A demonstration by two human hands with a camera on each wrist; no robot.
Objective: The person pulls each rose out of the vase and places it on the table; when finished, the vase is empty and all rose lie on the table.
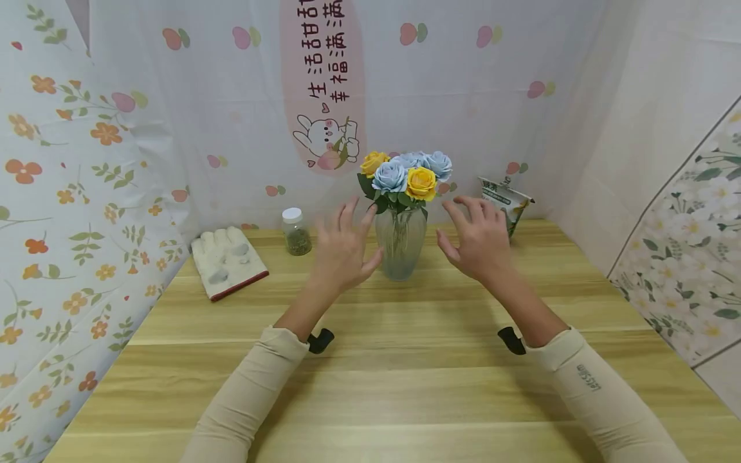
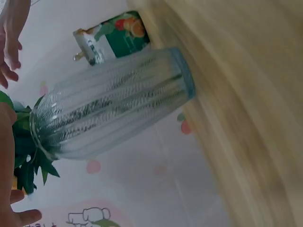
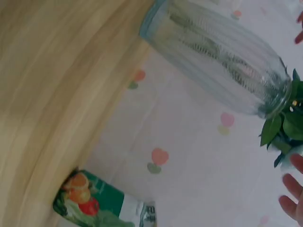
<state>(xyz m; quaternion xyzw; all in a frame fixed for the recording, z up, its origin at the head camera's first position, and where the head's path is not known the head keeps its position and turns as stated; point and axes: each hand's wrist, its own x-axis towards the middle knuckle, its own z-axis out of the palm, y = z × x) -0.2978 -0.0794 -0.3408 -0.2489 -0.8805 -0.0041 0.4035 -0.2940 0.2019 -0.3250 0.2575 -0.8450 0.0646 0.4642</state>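
A ribbed glass vase (image 1: 401, 247) stands upright on the table, with blue roses (image 1: 390, 176) and yellow roses (image 1: 421, 184) in it. My left hand (image 1: 343, 247) is raised just left of the vase, fingers spread and slightly bent. On the other side, my right hand (image 1: 477, 239) hovers with its fingers apart, in front of a green packet (image 1: 505, 200). Neither hand holds anything. In the left wrist view the vase (image 2: 113, 104) appears sideways, leaves at its mouth. The right wrist view shows the vase (image 3: 218, 56) and fingertips (image 3: 289, 208) apart from it.
A small jar (image 1: 297, 233) with a white lid and dark green contents stands left of the vase. Farther left lies a pair of white work gloves (image 1: 227, 260) with a red cuff edge. Patterned cloth (image 1: 231, 96) hangs behind the wooden table (image 1: 405, 386).
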